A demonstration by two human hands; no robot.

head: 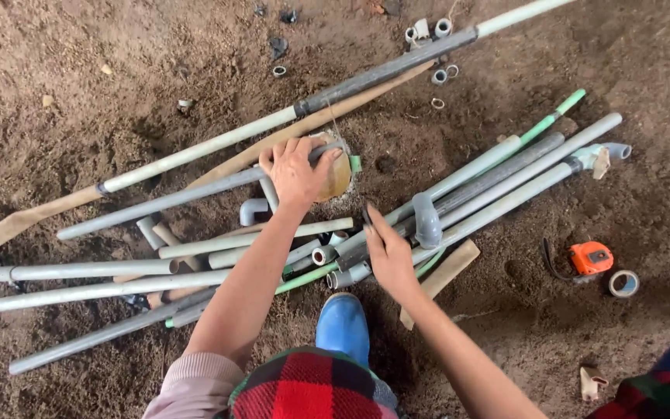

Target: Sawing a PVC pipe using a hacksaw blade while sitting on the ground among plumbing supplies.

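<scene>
Two hands on a pile of pipes lying on bare soil.

The left hand [298, 169] is closed over a grey pipe [172, 200] beside a tan disc [338, 177]. The right hand [388, 256] rests flat, fingers extended, on a bundle of grey pipes [505, 186] next to a grey elbow fitting [426, 220]. A blue boot [343, 326] stands below the pile. An orange tape measure [590, 257] and a tape roll [623, 283] lie just beside each other, apart from the pile.
</scene>
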